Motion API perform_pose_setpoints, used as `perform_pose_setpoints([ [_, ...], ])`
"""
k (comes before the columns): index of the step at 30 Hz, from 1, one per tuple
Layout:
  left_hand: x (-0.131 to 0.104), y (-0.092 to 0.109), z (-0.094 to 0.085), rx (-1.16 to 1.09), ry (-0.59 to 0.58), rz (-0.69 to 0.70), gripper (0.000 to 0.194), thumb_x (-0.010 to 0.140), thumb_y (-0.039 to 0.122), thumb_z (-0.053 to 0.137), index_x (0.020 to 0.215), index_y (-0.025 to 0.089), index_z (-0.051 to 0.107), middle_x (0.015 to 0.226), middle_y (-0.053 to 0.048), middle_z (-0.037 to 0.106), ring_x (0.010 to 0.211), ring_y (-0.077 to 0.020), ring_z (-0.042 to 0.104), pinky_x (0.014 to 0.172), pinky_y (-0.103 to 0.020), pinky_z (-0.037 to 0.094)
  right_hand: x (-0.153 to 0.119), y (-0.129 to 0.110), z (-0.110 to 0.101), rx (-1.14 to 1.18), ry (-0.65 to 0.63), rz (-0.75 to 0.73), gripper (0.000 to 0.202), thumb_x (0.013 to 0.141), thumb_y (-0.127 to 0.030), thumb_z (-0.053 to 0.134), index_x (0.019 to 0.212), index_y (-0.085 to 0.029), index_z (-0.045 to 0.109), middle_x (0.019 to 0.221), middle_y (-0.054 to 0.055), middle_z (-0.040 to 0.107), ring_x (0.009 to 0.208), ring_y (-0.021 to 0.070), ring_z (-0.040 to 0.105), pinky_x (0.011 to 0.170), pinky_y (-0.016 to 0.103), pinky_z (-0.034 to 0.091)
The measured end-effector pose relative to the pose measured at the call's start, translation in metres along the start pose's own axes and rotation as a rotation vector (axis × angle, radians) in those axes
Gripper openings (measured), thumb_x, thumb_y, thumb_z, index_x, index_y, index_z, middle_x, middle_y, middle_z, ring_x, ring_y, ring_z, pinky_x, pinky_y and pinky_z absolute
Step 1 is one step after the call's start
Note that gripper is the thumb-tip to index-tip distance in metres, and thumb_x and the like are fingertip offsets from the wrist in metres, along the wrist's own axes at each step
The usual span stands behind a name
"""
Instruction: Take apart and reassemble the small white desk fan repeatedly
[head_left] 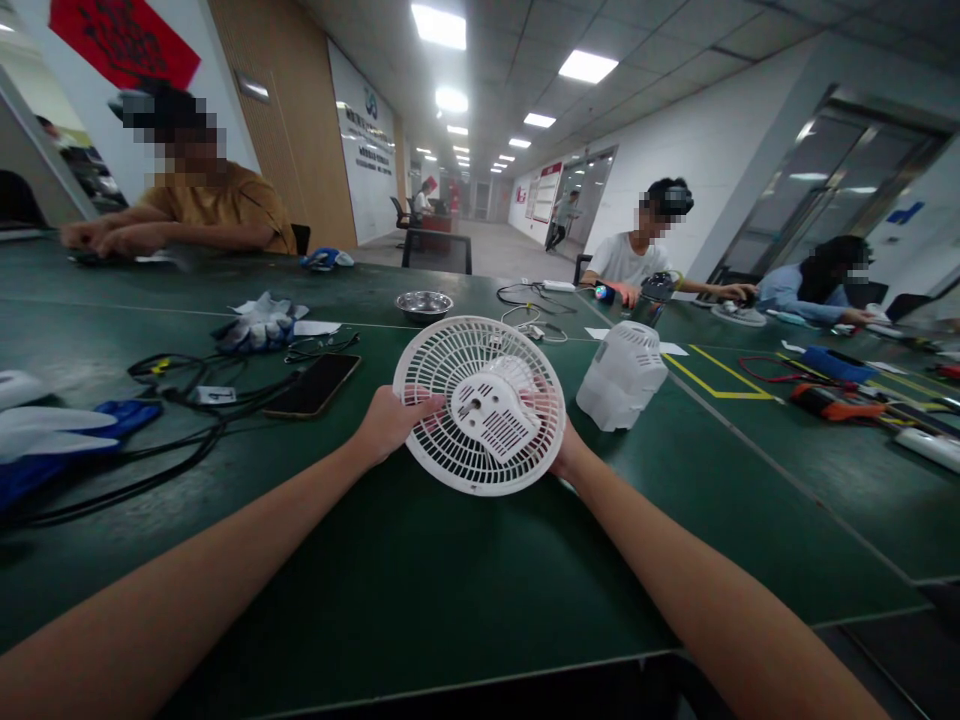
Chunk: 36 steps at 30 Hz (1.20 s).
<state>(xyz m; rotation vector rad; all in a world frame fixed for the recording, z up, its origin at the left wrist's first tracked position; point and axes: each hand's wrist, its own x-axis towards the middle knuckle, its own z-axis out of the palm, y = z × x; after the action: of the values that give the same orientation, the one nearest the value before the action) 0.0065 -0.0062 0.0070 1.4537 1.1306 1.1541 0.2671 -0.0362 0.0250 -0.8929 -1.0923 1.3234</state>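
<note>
A round white fan head [480, 478] with a slotted grille is held up above the green table, its vented motor cover turned toward me. My left hand [396, 420] grips the left rim, thumb laid over the grille bars. On the opposite side my right hand [564, 448] holds the right edge from behind, its fingers partly hidden by the grille. To the right, apart from both hands, stands a white plastic housing [624, 375] with vent slots near its top. A shallow metal bowl [424, 306] sits just beyond the fan head.
Left lie a phone [315, 386], black cables [214, 425] and work gloves [259, 325]. A white cable [551, 325] lies beyond the fan head. An orange multimeter [836, 402] is at the right, past yellow tape [739, 392]. Several people sit around the table [420, 600].
</note>
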Motion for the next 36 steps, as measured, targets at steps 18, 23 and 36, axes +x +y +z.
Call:
perform_pose_setpoints([
  [18, 0.008, -0.002, -0.01, -0.003, 0.068, -0.151, 0.026, 0.074, 0.032, 0.083, 0.089, 0.012, 0.074, 0.082, -0.009, 0.077, 0.071, -0.0219, 0.074, 0.067, -0.035, 0.061, 0.02, -0.02, -0.058, -1.463, 0.485, -0.529, 0.052, 0.08, -0.026, 0.064, 0.129, -0.022, 0.05, 0.132, 0.016, 0.048, 0.122, 0.033, 0.051, 0.101, 0.051, 0.044],
  [23, 0.006, 0.001, -0.009, -0.022, 0.059, -0.187, 0.031, 0.073, 0.031, 0.084, 0.096, 0.013, 0.074, 0.086, -0.01, 0.078, 0.075, -0.0237, 0.075, 0.07, -0.038, 0.063, 0.018, -0.048, -0.075, -1.359, 0.928, -0.689, 0.065, 0.072, -0.025, 0.065, 0.133, -0.026, 0.044, 0.147, 0.015, 0.033, 0.14, 0.0392, 0.032, 0.108, 0.063, 0.033],
  [36, 0.007, 0.0, -0.011, -0.003, 0.043, -0.173, 0.024, 0.075, 0.031, 0.083, 0.09, 0.014, 0.074, 0.084, -0.009, 0.078, 0.072, -0.0233, 0.075, 0.067, -0.037, 0.062, 0.04, -0.02, -0.131, -0.975, 0.921, -0.147, 0.091, 0.058, -0.043, 0.081, 0.134, -0.021, 0.035, 0.126, 0.017, 0.064, 0.114, 0.0359, 0.064, 0.099, 0.049, 0.049],
])
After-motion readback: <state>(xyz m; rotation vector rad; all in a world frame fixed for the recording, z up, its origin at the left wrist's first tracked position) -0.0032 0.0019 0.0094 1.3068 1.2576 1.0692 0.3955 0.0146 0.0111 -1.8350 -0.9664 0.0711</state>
